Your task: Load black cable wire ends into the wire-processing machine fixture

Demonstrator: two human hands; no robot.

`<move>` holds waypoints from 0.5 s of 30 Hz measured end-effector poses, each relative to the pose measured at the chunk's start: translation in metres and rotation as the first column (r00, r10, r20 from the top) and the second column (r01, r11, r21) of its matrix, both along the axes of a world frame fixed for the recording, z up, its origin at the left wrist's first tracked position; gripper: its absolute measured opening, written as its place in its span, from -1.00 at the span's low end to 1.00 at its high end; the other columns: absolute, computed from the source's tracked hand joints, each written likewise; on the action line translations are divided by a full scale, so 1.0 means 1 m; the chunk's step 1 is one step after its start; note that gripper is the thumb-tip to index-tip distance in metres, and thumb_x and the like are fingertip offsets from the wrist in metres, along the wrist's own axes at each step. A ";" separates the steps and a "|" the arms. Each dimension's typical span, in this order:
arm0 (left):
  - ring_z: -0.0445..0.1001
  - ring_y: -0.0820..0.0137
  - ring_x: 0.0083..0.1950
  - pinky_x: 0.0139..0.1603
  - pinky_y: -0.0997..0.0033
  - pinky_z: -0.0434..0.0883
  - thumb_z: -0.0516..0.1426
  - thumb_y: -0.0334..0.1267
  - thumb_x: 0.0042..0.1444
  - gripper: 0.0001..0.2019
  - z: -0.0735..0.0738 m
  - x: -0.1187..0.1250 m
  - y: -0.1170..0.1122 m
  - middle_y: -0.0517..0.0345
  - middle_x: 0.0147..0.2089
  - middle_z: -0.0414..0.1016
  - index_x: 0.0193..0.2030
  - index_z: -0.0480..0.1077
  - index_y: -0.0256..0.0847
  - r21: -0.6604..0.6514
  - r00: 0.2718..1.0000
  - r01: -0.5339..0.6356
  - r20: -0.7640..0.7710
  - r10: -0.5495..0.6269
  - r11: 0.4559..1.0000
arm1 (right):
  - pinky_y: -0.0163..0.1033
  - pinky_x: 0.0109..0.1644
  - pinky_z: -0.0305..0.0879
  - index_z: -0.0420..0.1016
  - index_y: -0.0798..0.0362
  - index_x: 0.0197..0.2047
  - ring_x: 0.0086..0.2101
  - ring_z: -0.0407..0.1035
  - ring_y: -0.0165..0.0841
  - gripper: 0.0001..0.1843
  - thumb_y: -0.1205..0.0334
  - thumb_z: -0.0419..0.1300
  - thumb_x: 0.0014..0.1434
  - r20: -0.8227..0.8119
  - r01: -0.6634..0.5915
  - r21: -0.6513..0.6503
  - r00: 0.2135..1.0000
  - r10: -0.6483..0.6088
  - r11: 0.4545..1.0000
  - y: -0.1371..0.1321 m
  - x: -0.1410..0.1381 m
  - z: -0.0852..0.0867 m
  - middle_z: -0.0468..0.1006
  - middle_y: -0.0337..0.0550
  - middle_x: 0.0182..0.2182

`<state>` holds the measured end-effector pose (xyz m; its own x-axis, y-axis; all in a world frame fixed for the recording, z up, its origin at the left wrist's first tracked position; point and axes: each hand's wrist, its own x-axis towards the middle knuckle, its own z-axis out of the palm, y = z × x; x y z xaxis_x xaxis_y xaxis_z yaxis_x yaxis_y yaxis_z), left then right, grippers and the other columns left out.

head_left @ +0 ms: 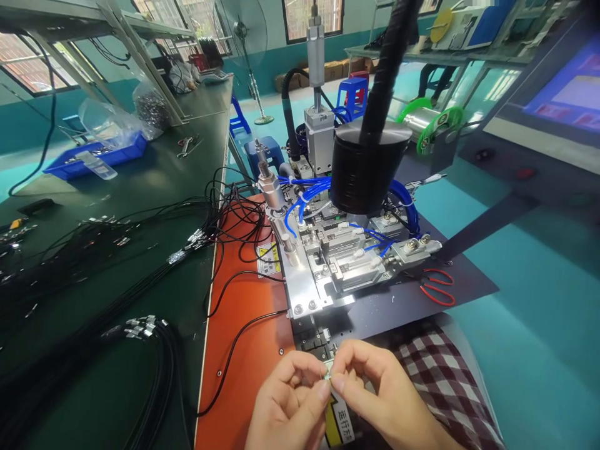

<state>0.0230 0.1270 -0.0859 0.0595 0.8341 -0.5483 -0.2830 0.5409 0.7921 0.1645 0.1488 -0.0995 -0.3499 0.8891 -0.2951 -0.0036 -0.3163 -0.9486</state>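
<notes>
My left hand (285,400) and my right hand (375,390) meet at the bottom centre, both pinched on a small metal connector (327,370) at the end of a thin black cable (234,356). The cable runs from my fingers left across the orange mat (244,350). Just beyond my fingertips stands the metal assembly machine (328,250) with blue air hoses and a black cylinder (368,162) above it.
Bundles of black cables with metal ends (140,328) lie on the dark green bench (140,206) at left. A blue tray (96,156) sits farther back. Red-handled scissors (438,286) lie right of the machine. A checked sleeve (440,375) is at lower right.
</notes>
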 end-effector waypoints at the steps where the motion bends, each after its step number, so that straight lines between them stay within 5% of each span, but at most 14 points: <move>1: -0.02 0.73 -0.76 -0.72 0.67 -0.07 0.35 0.04 -0.18 -0.58 0.000 0.000 0.000 0.44 -0.68 0.19 -0.41 0.32 -0.22 -0.009 1.000 0.001 -0.007 -0.001 1.000 | -0.31 -0.41 0.09 0.33 0.09 -0.48 -0.51 0.13 -0.43 -0.80 0.16 0.19 0.08 0.010 0.010 0.023 1.000 -0.010 1.000 -0.001 0.000 -0.001 0.27 -0.30 -0.56; 6: -0.10 0.70 -0.74 -0.70 0.67 -0.10 0.35 0.08 -0.21 -0.56 0.002 0.001 0.000 0.50 -0.77 0.04 -0.44 0.33 -0.23 -0.039 1.000 -0.013 -0.017 0.013 0.999 | -0.32 -0.43 0.08 0.35 0.09 -0.47 -0.52 0.12 -0.44 -0.77 0.13 0.18 0.12 -0.043 0.049 0.012 0.998 -0.049 0.999 -0.001 0.003 -0.003 0.26 -0.31 -0.57; 15: -0.12 0.68 -0.73 -0.69 0.65 -0.11 0.34 0.06 -0.18 -0.58 0.001 0.001 0.000 0.52 -0.78 -0.01 -0.44 0.35 -0.23 -0.024 1.000 0.008 -0.028 -0.008 1.000 | -0.33 -0.48 0.05 0.37 0.09 -0.50 -0.54 0.13 -0.45 -0.73 0.08 0.21 0.09 -0.035 -0.092 0.011 0.995 0.092 0.996 0.022 0.010 0.010 0.30 -0.30 -0.59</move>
